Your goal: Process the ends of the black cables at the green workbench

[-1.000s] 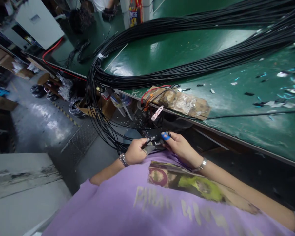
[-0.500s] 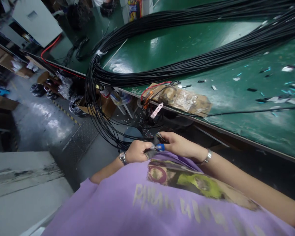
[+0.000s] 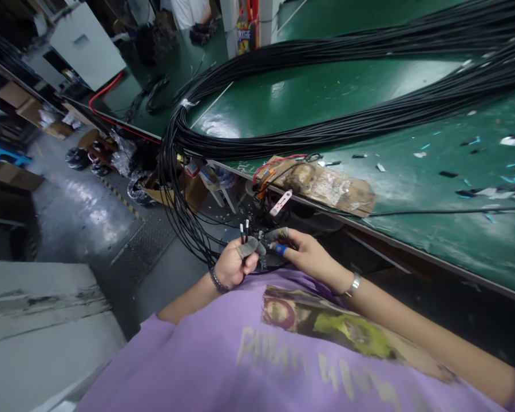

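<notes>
Close in front of my purple shirt, my left hand [image 3: 237, 262] is closed around black cables. Two cable ends [image 3: 244, 230] with white tips stick up between its fingers, and grey covers wrap some fingertips. Just to the right, my right hand [image 3: 311, 257] has thumb and finger brought together, with blue tape on the thumb and a grey cover on a finger. What lies between those fingertips is small and blurred, and I cannot make it out. From the left hand, the loose black cables [image 3: 189, 234] run up to the big bundle [image 3: 300, 134] on the green table [image 3: 347, 86].
A brown taped block [image 3: 335, 186] with red and black wires lies at the table edge, beside a pinkish-white strip [image 3: 281, 203]. Black, white and blue scraps [image 3: 493, 191] litter the right side. Boxes [image 3: 21, 174] and bags stand on the floor at left. Another person's white clothing [image 3: 189, 12] shows at the back.
My left hand has turned, so the white-tipped cable ends now point upward. My right hand closed in toward it, then drew slightly apart. The view has shifted a little.
</notes>
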Motion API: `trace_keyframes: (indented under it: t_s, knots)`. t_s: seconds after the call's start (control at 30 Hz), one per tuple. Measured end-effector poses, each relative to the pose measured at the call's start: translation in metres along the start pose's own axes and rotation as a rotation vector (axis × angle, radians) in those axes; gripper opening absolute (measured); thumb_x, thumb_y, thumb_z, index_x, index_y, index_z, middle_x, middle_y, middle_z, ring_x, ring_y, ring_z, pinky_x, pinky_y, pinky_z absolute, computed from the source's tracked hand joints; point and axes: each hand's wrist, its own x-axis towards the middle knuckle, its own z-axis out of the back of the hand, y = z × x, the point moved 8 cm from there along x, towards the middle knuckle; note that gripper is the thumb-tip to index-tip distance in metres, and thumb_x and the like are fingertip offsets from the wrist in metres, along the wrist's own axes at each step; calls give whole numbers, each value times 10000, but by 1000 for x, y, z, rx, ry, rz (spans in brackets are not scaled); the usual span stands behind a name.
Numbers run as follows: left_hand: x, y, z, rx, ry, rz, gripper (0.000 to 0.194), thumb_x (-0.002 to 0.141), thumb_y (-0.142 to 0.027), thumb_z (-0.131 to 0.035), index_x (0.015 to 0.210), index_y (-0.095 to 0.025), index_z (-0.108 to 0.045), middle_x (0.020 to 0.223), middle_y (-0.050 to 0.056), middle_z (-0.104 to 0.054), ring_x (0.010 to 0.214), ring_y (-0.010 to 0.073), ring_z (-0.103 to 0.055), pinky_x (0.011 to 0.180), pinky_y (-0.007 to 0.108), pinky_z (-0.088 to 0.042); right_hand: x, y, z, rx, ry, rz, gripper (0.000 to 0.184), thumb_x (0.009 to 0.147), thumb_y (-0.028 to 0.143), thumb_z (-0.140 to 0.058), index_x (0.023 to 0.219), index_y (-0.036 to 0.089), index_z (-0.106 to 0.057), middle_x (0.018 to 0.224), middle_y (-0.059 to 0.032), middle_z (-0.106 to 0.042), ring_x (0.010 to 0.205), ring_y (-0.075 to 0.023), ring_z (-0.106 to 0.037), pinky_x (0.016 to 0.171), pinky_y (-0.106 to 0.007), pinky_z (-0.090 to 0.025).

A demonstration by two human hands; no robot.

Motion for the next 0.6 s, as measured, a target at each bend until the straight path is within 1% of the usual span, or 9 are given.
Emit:
trace_keyframes:
  t_s: [0.07,0.13,0.23,0.33,0.4,0.47,0.53,0.6]
  knots:
    - [-1,4,-4,-21,33,30,429,540,-482,-773,659,-154,-523,324,-95,-349,254,32,-231,317,186,-119,2,4,-3,91,3,-31,310,709,421,-646,902,180,-626,857,-37,-663,793,-180,-587,741,-315,-470]
    - [-2,7,-6,-26,49,49,425,544,-465,-775,696,-157,-525,330,-99,-351,257,33,-232,316,184,-114,3,3,-8,177,8,-70,341,703,428,-661,930,174,-633,846,-31,-656,761,-166,-579,699,-302,-470]
    - [-1,11,-6,-8,46,64,446,540,-480,-773,700,-168,-497,335,-102,-358,261,34,-234,310,181,-117,4,0,-13,254,16,-94,335,687,445,-680,875,170,-643,798,-15,-637,693,-138,-544,631,-274,-450]
    - [0,15,-3,70,20,64,468,559,-529,-747,692,-175,-472,352,-96,-393,258,36,-256,298,180,-123,3,-2,-13,281,11,-100,318,646,440,-721,782,165,-636,733,3,-610,631,-112,-495,587,-253,-420]
    - [0,12,0,165,-29,6,468,596,-553,-717,723,-172,-478,411,-77,-471,265,37,-308,293,176,-145,2,-4,-11,282,-4,-108,313,632,433,-736,753,165,-629,677,21,-581,583,-94,-454,544,-239,-389]
    - [-1,4,3,269,-97,-87,476,592,-541,-729,766,-172,-484,484,-71,-530,286,39,-372,301,168,-201,1,-5,-9,287,-22,-117,317,624,437,-742,735,167,-621,630,38,-549,538,-80,-410,498,-226,-348]
    - [-4,-2,4,362,-155,-150,497,546,-510,-769,780,-176,-486,500,-84,-527,304,42,-409,321,165,-257,0,-6,-9,305,-35,-123,331,612,447,-749,716,167,-607,619,43,-541,517,-70,-383,472,-219,-317]
    - [-7,-4,5,429,-180,-153,482,543,-506,-771,745,-176,-485,471,-93,-498,307,43,-412,331,165,-274,-1,-7,-10,320,-35,-128,343,599,451,-757,693,166,-591,599,50,-530,497,-60,-362,454,-212,-291]
